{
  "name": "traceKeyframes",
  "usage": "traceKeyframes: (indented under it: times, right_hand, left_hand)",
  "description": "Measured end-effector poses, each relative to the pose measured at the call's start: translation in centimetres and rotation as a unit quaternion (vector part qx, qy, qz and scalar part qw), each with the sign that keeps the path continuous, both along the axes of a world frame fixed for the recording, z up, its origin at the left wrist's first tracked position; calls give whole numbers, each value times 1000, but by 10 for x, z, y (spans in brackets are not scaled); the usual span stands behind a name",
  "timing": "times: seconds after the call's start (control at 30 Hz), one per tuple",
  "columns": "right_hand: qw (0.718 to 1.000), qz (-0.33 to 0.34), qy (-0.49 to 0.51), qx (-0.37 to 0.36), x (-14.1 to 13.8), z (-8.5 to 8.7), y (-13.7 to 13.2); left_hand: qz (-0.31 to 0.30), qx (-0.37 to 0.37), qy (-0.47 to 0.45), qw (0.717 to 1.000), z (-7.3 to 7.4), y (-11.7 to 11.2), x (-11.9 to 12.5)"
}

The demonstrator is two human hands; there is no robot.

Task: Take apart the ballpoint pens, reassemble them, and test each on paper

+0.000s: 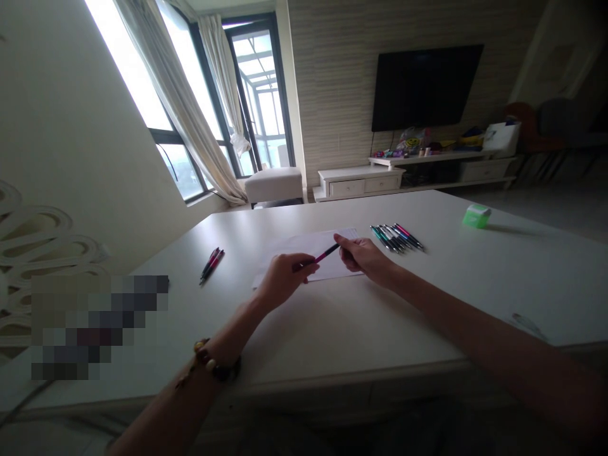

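Reaching over the near edge of the bench are a person's bare arms, a beaded bracelet on the left wrist. Just beyond, the left hand has its fingers curled round the lower end of a dark and magenta pen. Close beside it, the right hand grips the other end, thumb on top, so the pen slants upward between the two, its middle bare to view. White paper lies behind and beneath them. Over to the left, well apart from the hands, a few red and black pens lie together; just right of the right hand sits a row of assorted pens, and farther right a green box. Past the bench I see a pale stool, a white cabinet and a dark television on the wall.
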State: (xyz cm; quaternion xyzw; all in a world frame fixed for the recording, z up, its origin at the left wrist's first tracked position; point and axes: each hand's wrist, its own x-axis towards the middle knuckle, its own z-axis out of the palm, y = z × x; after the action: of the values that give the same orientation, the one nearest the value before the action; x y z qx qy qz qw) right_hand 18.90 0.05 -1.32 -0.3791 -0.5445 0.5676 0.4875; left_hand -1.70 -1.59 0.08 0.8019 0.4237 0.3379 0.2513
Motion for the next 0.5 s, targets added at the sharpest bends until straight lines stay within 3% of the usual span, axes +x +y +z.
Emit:
traceKeyframes:
  times: [0.1,0.2,0.3,0.5]
  right_hand:
    - [999,-20,2,-30,-3,1,-2]
    - [999,-22,15,-19,-5,0,-3]
    - [1000,-17,13,-2,-4,-1,-2]
    - [999,31,2,40,-3,3,-6]
  left_hand:
    - [25,115,55,992,3,-8,7]
    - [33,159,60,985,6,-15,11]
    - [24,118,48,992,7,-18,12]
    - [-48,-80,-43,995,5,-11,4]
